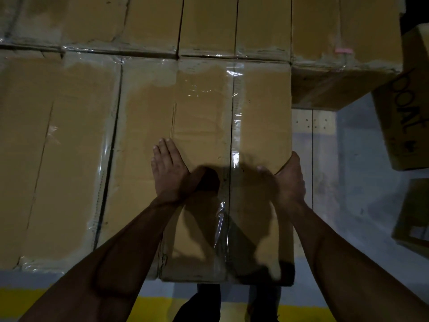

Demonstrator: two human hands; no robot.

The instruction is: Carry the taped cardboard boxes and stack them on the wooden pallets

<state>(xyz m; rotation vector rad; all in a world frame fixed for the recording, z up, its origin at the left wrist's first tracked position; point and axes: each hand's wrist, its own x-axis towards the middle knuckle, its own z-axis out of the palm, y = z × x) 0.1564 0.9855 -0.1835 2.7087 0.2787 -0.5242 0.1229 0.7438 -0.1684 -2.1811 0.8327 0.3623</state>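
Observation:
A taped cardboard box (204, 108) lies flat in front of me, clear tape running down its lid seam. My left hand (168, 169) rests flat on its top, fingers straight and together. At the box's right edge my right hand (289, 176) holds on, thumb on the lid, fingers wrapped down the side and hidden. Another taped box (53, 147) lies flush against it on the left, and a row of boxes (209, 24) lies behind. A strip of the wooden pallet (312, 123) shows to the right of the box.
Grey floor (362, 182) opens to the right. A yellow floor line (157, 309) runs along the near edge. A cardboard box with black writing (404, 117) stands at the right edge, another box (415, 219) below it. My dark trousers show under the box.

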